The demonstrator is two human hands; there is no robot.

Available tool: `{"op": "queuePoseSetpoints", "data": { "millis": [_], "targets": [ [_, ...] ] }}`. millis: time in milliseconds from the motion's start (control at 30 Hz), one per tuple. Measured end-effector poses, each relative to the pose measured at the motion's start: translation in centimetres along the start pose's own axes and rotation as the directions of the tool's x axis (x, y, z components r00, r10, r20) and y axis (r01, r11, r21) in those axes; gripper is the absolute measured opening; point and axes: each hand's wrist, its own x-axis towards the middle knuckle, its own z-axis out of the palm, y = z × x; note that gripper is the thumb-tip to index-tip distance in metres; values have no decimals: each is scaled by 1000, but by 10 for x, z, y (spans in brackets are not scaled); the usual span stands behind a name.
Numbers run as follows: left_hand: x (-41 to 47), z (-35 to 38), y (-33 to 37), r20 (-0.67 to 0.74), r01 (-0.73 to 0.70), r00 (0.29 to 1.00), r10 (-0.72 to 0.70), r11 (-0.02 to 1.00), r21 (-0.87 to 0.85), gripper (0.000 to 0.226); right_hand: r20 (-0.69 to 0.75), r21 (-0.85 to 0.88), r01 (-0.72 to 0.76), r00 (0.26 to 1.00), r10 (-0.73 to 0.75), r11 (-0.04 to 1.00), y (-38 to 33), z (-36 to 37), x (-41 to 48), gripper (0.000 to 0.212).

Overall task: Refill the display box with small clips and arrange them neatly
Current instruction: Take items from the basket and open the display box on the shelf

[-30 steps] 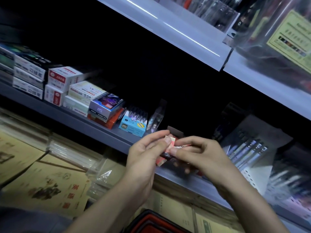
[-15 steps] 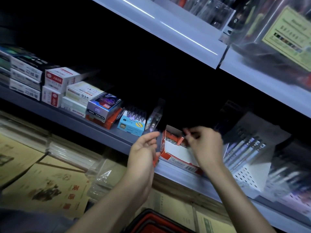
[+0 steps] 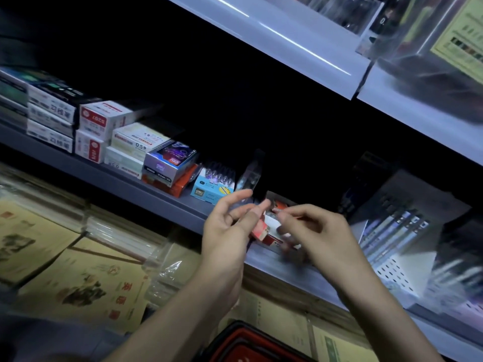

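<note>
A red-and-white display box (image 3: 273, 240) stands open on the grey shelf (image 3: 146, 189), mostly hidden behind my hands. My left hand (image 3: 227, 231) hovers at its left front corner, upper fingers spread, and holds small red clip packs (image 3: 259, 229) against its lower fingers. My right hand (image 3: 316, 231) is in front of the box with fingers curled. Its thumb and forefinger pinch a small pack (image 3: 277, 211) just over the box's open top. The inside of the box is dark and blurred.
A blue box (image 3: 210, 190) and a clear packet (image 3: 248, 178) stand just left of the display box, beyond stacked boxes (image 3: 125, 142). A pen rack (image 3: 394, 231) is on the right. An upper shelf (image 3: 300, 40) hangs overhead. A red basket (image 3: 248, 343) sits below.
My right hand reached into the back of the box, then drew back toward my left hand at the box's front. My left hand rose slightly and spread its fingers.
</note>
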Motion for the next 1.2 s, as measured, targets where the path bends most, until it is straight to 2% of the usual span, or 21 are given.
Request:
{"op": "queuePoseSetpoints", "data": {
  "millis": [67,200,267,300,333,367,400,433,500,567,667,733,867,967,1067,1133,1200],
  "targets": [
    [-1,1,0,18,12,1000,-11,999,-38,59,111,130,-55,993,40,990,-4,4,-6,18],
    [-4,4,-2,78,24,997,-15,993,-112,44,166,240,-145,980,107,960,0,7,-5,23],
    [-5,3,-3,87,-20,996,22,1000,-19,42,106,267,-161,985,137,950,2,3,-2,15],
    [-5,1,-1,91,-67,994,62,996,56,39,29,240,-134,991,131,961,4,0,1,10],
    [-5,0,1,94,-112,990,101,987,118,33,-93,125,-82,991,94,989,8,-3,7,9],
    [-4,-2,3,89,-142,988,129,977,158,27,-220,-77,-27,975,9,997,16,-5,16,9],
    [-3,-2,4,80,-154,987,142,973,171,23,-296,-291,12,950,-102,957,23,-5,25,8],
    [-3,-2,6,72,-150,988,140,973,174,22,-303,-452,42,932,-198,891,28,-4,33,8],
    [-4,-2,7,52,-122,992,114,974,191,27,-201,-608,108,938,-284,787,36,3,43,10],
    [-5,1,8,41,-107,994,100,966,237,30,-98,-632,164,952,-289,757,39,10,48,12],
    [-4,-1,7,41,-107,994,99,944,314,31,0,-573,210,967,-257,792,39,11,49,6],
    [-4,-4,8,60,-109,994,94,928,356,29,23,-563,213,970,-243,799,39,7,48,10],
    [-13,-7,10,169,-155,982,85,875,459,19,-23,-540,196,969,-247,818,40,-13,32,14],
    [-19,-7,6,289,-281,949,128,757,590,18,-17,-547,224,961,-278,807,35,-30,4,17],
    [-30,-9,-1,425,-411,895,131,610,677,18,1,-573,255,951,-310,779,31,-49,-33,30],
    [-39,-11,-7,517,-520,844,144,454,723,19,21,-598,260,951,-309,758,34,-60,-60,40],
    [-49,-14,-13,640,-653,756,136,226,723,23,48,-618,279,947,-319,735,43,-72,-87,46]
  ]
}}
